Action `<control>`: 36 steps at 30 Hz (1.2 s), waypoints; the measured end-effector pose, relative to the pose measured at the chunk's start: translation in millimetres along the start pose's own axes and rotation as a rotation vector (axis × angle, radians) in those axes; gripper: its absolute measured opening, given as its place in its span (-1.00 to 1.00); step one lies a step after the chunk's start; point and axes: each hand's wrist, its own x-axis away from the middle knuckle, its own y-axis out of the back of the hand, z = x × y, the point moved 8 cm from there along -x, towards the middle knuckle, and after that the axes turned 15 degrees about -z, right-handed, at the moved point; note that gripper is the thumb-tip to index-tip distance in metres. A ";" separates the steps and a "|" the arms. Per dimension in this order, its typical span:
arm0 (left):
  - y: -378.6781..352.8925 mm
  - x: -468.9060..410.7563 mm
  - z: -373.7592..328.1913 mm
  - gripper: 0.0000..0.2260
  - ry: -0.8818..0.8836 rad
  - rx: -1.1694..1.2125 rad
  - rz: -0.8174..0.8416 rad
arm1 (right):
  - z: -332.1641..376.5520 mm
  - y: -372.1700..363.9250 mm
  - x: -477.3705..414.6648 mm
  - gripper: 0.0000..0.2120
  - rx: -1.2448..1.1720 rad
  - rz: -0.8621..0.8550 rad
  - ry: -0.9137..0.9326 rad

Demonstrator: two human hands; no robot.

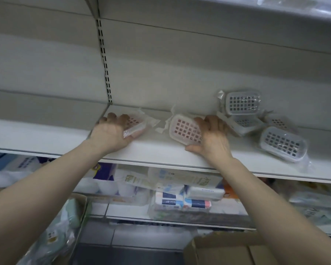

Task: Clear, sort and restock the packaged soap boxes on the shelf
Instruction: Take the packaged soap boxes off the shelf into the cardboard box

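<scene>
Two pink soap boxes in clear wrap lie on the white shelf [161,152]. My left hand [111,133] grips the left pink box [135,124], fingers curled over its top and thumb under its front edge. My right hand [211,136] holds the right pink box [183,130] at its right end, thumb along the front. Several grey soap boxes lie to the right: one upright against the back panel [243,103], one tilted under it [245,124], one near the shelf front [283,143], and a blurred one behind [277,121].
The shelf's left half is bare, with a slotted upright [104,60] in the back panel. The lower shelf holds tissue and wipe packs [182,202]. A cardboard box [227,249] stands open at bottom right, and bagged goods [65,222] sit at bottom left.
</scene>
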 end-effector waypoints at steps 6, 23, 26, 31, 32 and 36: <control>20.6 14.7 37.8 -0.27 0.094 0.022 -0.060 | 27.1 -5.8 -17.6 -0.47 -0.108 -0.024 0.012; 121.5 147.0 249.8 -0.34 0.270 0.000 -0.164 | 110.6 -36.1 11.2 -0.17 0.060 0.287 -0.355; 136.8 189.0 303.6 -0.32 0.358 -0.002 -0.184 | 159.1 -29.5 14.6 -0.07 0.056 0.223 -0.405; 141.3 267.6 380.6 -0.37 0.436 0.033 -0.189 | 323.9 -4.7 42.3 -0.20 -0.204 -0.015 -0.227; 141.4 284.8 393.8 -0.36 0.475 0.043 -0.182 | 361.7 -2.2 55.2 -0.23 -0.275 -0.009 -0.172; 127.4 366.0 438.5 -0.32 0.666 0.033 -0.049 | 488.1 -25.3 149.5 -0.23 -0.505 0.231 0.160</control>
